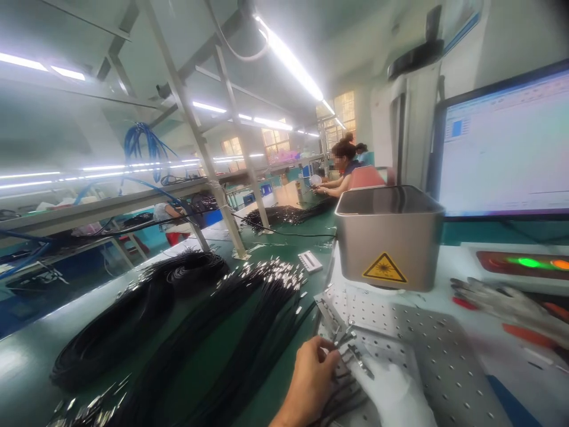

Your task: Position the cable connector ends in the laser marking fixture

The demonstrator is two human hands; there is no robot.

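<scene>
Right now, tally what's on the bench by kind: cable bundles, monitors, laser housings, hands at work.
Black cable bundles: 3 (coil, spread bundle, far bundle)
Monitor: 1
Laser housing: 1
Hands at the connectors: 2 (left hand, right hand, white-gloved)
Total: 7

- black cables with metal connector ends (351,356): small bunch, silver plugs fanned out on the perforated plate (440,356) near its left edge, cords trailing toward the near edge, gripped between both hands
- connectors lie flat, slightly blurred
</scene>
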